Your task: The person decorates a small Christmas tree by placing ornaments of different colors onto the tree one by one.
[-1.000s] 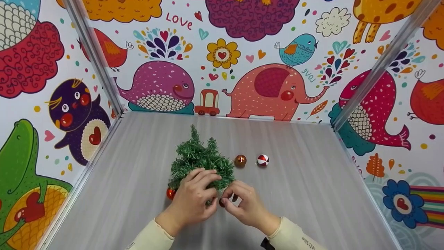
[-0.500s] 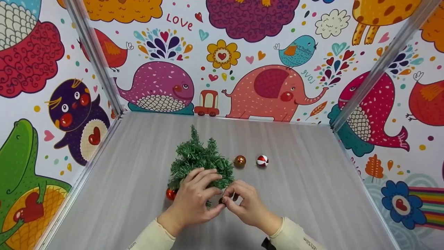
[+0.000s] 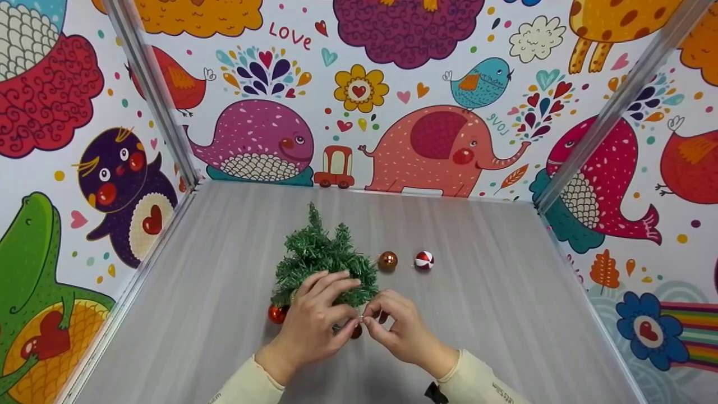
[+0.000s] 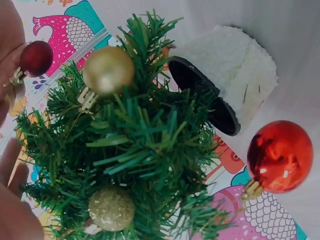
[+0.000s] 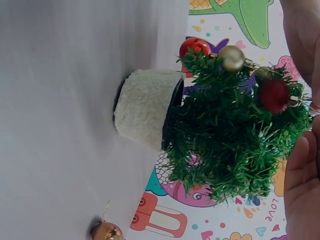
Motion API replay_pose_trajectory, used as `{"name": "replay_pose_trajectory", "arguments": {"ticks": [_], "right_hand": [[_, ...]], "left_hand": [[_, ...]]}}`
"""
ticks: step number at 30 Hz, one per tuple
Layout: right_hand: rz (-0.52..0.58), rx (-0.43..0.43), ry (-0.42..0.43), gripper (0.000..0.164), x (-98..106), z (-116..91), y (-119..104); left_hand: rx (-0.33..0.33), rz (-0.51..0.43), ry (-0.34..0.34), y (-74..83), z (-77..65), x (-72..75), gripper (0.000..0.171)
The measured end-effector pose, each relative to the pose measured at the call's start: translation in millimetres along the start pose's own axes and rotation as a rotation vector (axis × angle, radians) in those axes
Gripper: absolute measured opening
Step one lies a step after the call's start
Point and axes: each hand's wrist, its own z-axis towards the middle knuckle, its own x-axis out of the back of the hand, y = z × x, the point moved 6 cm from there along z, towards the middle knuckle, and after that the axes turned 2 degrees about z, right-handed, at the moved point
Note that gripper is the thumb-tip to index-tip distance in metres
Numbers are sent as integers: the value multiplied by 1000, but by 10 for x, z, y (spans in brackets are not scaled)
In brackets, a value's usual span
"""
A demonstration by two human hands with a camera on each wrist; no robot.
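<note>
A small green artificial Christmas tree [image 3: 322, 255] stands in a white, rough-textured pot [image 5: 145, 107]. My left hand [image 3: 314, 322] lies in front of it, the outer fingers over its branches. A dark red Christmas bauble [image 5: 274, 95] hangs by its gold cap at the tree's near right side. Left thumb and index finger come together at the top of this bauble. My right hand [image 3: 401, 325] pinches its thin loop from the right; the fingertips of both hands nearly meet. On the branches hang a shiny red bauble [image 4: 281, 156], a matte gold bauble [image 4: 109, 70] and a glittery gold bauble [image 4: 111, 208].
To the right of the tree, a copper bauble [image 3: 387, 261] and a red-and-white bauble [image 3: 424, 260] lie on the grey table [image 3: 493, 292]. Walls printed with cartoon animals [image 3: 437, 146] enclose the table at the back and both sides.
The dark red bauble, earlier between the right fingertips, now hangs lower under the left thumb. The left thumb and index finger have closed in towards the right fingertips. The tree stays in place.
</note>
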Motion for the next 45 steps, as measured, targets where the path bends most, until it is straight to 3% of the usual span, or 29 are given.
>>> {"name": "replay_pose_trajectory", "arguments": {"ticks": [7, 16, 26, 32, 36, 45], "right_hand": [[-142, -21, -17, 22, -78, -172, 259], [-265, -38, 35, 16, -132, -164, 345], [-322, -34, 118, 13, -146, -134, 378], [-313, 10, 151, 13, -125, -104, 356], [-329, 17, 144, 12, -129, -91, 369], [-326, -67, 101, 11, -156, -132, 431]], "left_hand": [[7, 87, 51, -20, -97, 61, 7], [23, 163, 147, -33, -108, 99, 9], [46, 176, 183, -44, -72, 99, 8], [45, 171, 191, -45, -80, 101, 4], [47, 172, 202, -55, -75, 105, 3], [52, 204, 209, -55, -65, 100, 3]]}}
